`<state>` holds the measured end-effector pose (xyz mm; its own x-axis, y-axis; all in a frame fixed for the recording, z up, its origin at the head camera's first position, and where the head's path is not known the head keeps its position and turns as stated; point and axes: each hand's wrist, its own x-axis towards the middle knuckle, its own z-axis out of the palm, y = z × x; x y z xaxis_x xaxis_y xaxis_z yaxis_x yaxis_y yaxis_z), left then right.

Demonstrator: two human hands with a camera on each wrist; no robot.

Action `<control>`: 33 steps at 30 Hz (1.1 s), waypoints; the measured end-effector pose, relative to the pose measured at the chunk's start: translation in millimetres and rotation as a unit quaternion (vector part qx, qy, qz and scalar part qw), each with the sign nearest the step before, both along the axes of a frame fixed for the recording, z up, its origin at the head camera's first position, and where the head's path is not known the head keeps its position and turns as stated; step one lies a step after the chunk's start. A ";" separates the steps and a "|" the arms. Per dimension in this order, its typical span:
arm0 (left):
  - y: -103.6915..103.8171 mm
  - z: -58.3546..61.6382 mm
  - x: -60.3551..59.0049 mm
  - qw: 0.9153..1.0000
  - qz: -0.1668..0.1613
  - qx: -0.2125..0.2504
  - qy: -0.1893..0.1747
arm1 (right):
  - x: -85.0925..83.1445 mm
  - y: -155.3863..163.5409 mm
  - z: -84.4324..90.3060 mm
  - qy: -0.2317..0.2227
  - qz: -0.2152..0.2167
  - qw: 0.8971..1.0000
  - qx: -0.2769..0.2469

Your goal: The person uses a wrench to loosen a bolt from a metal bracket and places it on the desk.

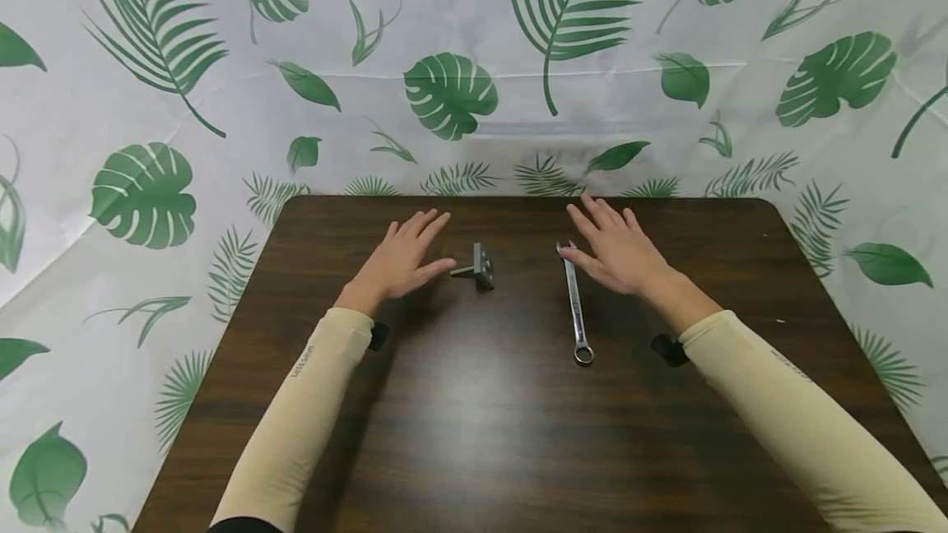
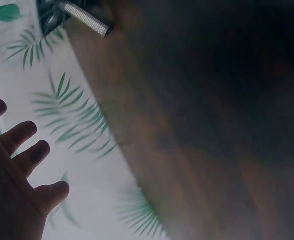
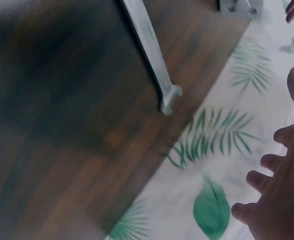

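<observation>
Left hand (image 1: 402,257) and right hand (image 1: 618,249) spread their fingers above a wood-grain table (image 1: 474,426) (leaf-patterned cloth (image 1: 355,118) behind).

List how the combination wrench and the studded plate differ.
The combination wrench is long and slender; the studded plate is short and blocky.
The wrench lies flat; the plate stands on edge, its threaded stud pointing toward the left hand.
The wrench looks shiny silver; the plate looks duller and grayer.
Both rest on the table, and neither is gripped.
</observation>
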<state>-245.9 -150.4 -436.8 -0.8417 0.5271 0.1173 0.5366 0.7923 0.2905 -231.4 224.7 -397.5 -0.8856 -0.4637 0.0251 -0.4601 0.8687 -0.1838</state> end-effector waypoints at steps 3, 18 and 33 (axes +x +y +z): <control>7.8 -12.2 2.4 0.999 -0.002 0.024 -0.030 | 3.3 -4.9 -11.4 -0.006 -0.020 1.000 0.016; 46.4 -53.7 6.8 0.984 0.025 0.126 -0.123 | 31.1 -25.6 -67.9 -0.055 -0.155 0.985 0.061; 64.9 -53.4 3.6 0.985 0.062 0.134 -0.091 | 25.8 -35.5 -74.1 -0.053 -0.156 0.985 0.051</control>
<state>-242.3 -85.5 -490.2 -0.9178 0.3889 0.0797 0.3600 0.7308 0.5799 -205.6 189.2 -471.6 -0.9804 -0.1642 -0.1088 -0.1510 0.9811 -0.1207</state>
